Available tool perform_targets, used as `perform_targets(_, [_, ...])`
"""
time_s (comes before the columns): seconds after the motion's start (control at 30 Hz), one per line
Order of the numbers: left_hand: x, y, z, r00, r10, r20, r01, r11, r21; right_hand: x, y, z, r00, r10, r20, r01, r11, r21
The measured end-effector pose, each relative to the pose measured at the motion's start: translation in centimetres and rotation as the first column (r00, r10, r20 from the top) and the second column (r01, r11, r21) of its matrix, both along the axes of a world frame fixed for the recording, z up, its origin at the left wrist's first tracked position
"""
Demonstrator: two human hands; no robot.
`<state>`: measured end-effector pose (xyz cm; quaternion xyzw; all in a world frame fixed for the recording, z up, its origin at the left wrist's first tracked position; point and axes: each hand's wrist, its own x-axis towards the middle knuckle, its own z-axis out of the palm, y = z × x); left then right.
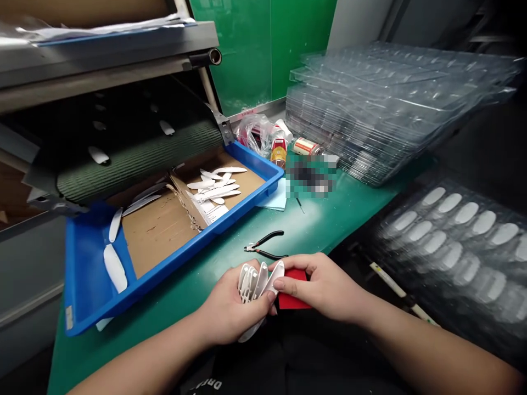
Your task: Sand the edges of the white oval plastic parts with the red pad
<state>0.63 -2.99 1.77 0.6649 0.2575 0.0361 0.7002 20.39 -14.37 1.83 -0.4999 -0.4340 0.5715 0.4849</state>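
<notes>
My left hand [230, 307] is closed around a bunch of several long white plastic pieces [248, 282], their rounded ends pointing up. With thumb and fingers my right hand [317, 285] pinches the top of the rightmost white plastic piece [275, 274], whose lower part sits against the left hand. Just beyond the hands, black-handled cutting pliers [263, 244] lie spread on the green table [222, 252]. Under the right hand is a red pad [294, 296], partly covered. More white pieces [216, 186] lie heaped in the blue tray [173, 252] at the left.
A conveyor belt [140, 153] carrying white pieces ends above the blue tray. Stacked clear plastic trays [370, 120] stand at the back right. At the right, another clear tray [461, 241] holds rows of white pieces. Bottles [279, 151] and a plastic bag [253, 131] sit at the back.
</notes>
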Motion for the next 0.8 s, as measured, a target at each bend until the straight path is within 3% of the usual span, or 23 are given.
perform_targets(0.07, [0.0, 0.1, 0.0, 1.000, 0.006, 0.000, -0.006, 0.997, -0.075, 0.9, -0.1, 0.0, 1.000, -0.015, 0.023, 0.016, 1.000, -0.019])
perform_targets(0.13, [-0.1, 0.3, 0.1, 1.000, 0.000, -0.009, 0.000, 0.995, -0.096, 1.9, -0.4, 0.2, 0.986, -0.159, 0.050, 0.161, 0.986, -0.052])
perform_targets(0.23, [-0.1, 0.4, 0.3, 0.998, -0.059, -0.027, 0.059, 0.998, -0.017, 2.2, -0.5, 0.5, 0.920, -0.391, -0.010, 0.390, 0.920, -0.048])
perform_targets(0.33, [-0.1, 0.2, 0.6, 0.991, -0.131, 0.038, 0.121, 0.974, 0.190, 1.4, 0.3, 0.1, 0.957, -0.260, -0.131, 0.250, 0.965, -0.084])
perform_targets(0.4, [-0.2, 0.1, 0.7, 0.970, -0.199, 0.136, 0.130, 0.906, 0.402, 0.9, 1.0, -0.5, 0.971, -0.227, -0.074, 0.217, 0.968, -0.130])
perform_targets(0.5, [-0.3, 0.2, 0.8, 0.910, -0.337, 0.241, 0.106, 0.753, 0.650, 1.0, 1.5, -0.7, 0.900, -0.422, 0.109, 0.431, 0.898, -0.085])
perform_targets(0.53, [-0.4, 0.3, 0.8, 0.895, -0.374, 0.245, 0.108, 0.713, 0.693, 1.0, 1.3, -0.4, 0.899, -0.424, 0.105, 0.432, 0.900, -0.062])
perform_targets(0.6, [-0.5, 0.5, 0.8, 0.888, -0.405, 0.216, 0.117, 0.655, 0.746, 1.3, 0.9, 0.4, 0.973, -0.228, 0.036, 0.230, 0.972, -0.045])
perform_targets(0.63, [-0.6, 0.6, 0.7, 0.891, -0.411, 0.193, 0.123, 0.628, 0.769, 1.4, 0.7, 0.7, 0.991, -0.123, 0.044, 0.125, 0.991, -0.047])
perform_targets(0.67, [-0.6, 0.7, 0.6, 0.893, -0.415, 0.173, 0.124, 0.597, 0.793, 1.7, 0.7, 0.9, 0.990, -0.090, 0.109, 0.096, 0.994, -0.055])
perform_targets(0.73, [-0.9, 0.8, 0.2, 0.890, -0.427, 0.160, 0.108, 0.539, 0.835, 2.6, 0.9, 0.6, 0.949, -0.180, 0.258, 0.201, 0.978, -0.054])
perform_targets(0.77, [-1.0, 0.8, 0.0, 0.887, -0.432, 0.162, 0.093, 0.511, 0.855, 3.3, 1.2, 0.2, 0.888, -0.286, 0.361, 0.320, 0.947, -0.036])
perform_targets(0.8, [-1.1, 0.8, -0.2, 0.884, -0.437, 0.168, 0.073, 0.483, 0.873, 4.0, 1.5, -0.2, 0.774, -0.420, 0.473, 0.473, 0.881, 0.007])
